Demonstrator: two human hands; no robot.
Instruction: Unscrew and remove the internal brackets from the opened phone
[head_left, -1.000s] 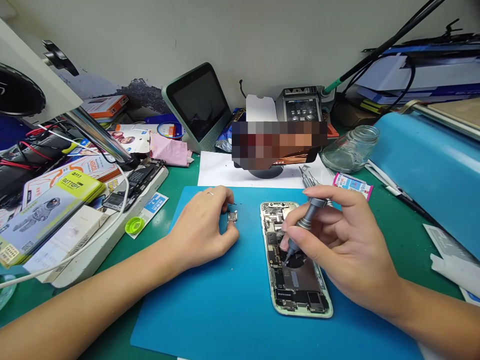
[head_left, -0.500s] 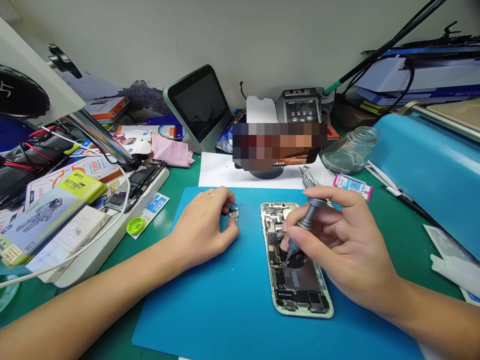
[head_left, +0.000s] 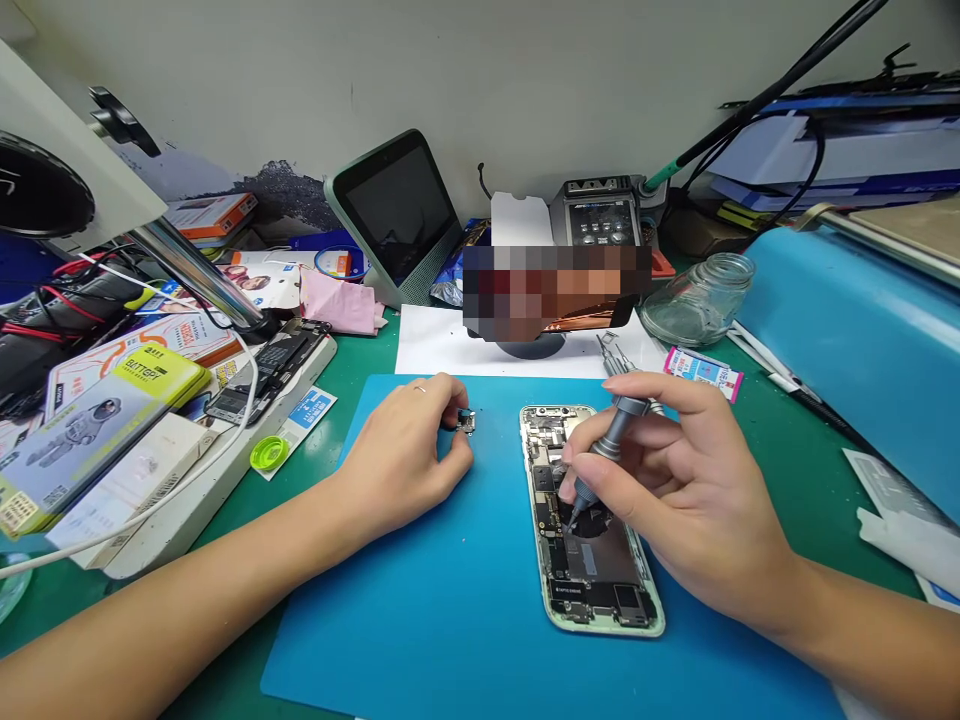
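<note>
My left hand [head_left: 405, 450] rests on the blue mat [head_left: 390, 610], its fingertips closed around a small metal phone part [head_left: 466, 422]. The fingers partly cover that part. My right hand [head_left: 675, 480] grips a grey precision screwdriver [head_left: 613, 436] in a slant. The driver's tip points down into an opened phone [head_left: 589, 560] with a pale green frame; whether it touches a screw is too small to tell. Metal tweezers [head_left: 613, 352] stick out beyond the same hand, apparently tucked among its fingers. Circuit boards, a battery and a "Taptic Engine" block show inside the phone, partly hidden by my right hand.
Behind the mat stands a propped phone [head_left: 555, 295] with a blurred screen. A glass jar [head_left: 697, 300] and a blue case [head_left: 847, 330] are at the right. Battery boxes [head_left: 97, 430], a microscope stand [head_left: 202, 275] and a green cap [head_left: 268, 453] lie left.
The small metal part has tilted slightly between my left fingertips. My right hand and screwdriver stay almost in place over the phone; the whole view has shifted a little.
</note>
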